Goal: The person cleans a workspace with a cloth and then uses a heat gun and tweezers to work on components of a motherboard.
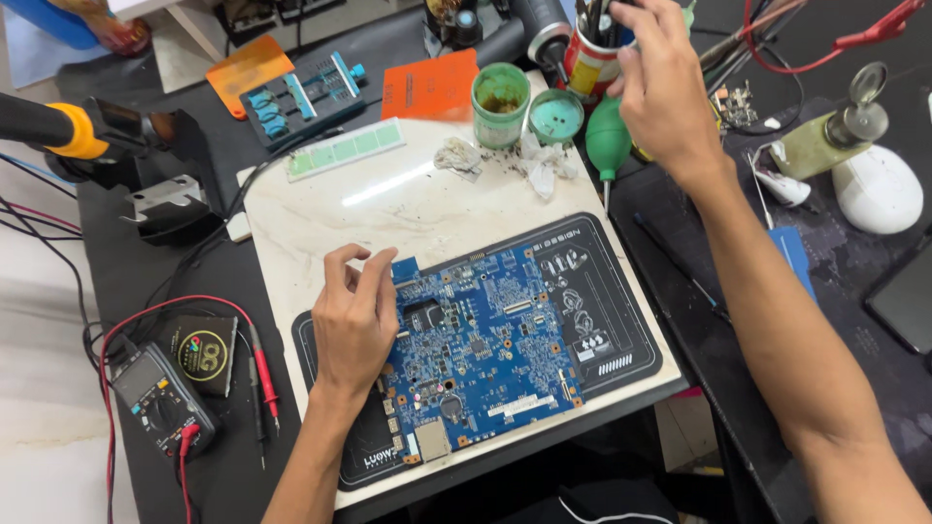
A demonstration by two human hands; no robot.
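The blue circuit board (485,340) lies on the black mat (621,320). The left hand (354,320) rests on its edge, fingers loosely curled, holding nothing. The right hand (665,82) reaches into the tool cup (587,63); its grip is hidden. It is better to press the board flat.

Electronics repair bench, workshop setting. Blue circuit board (485,344) lies on a black work mat (621,320) over a pale slab. Multimeter (160,398) with red leads at left. Tool cup (590,60), green flux jar (500,92), blower bulb (608,136) crowd the far edge.
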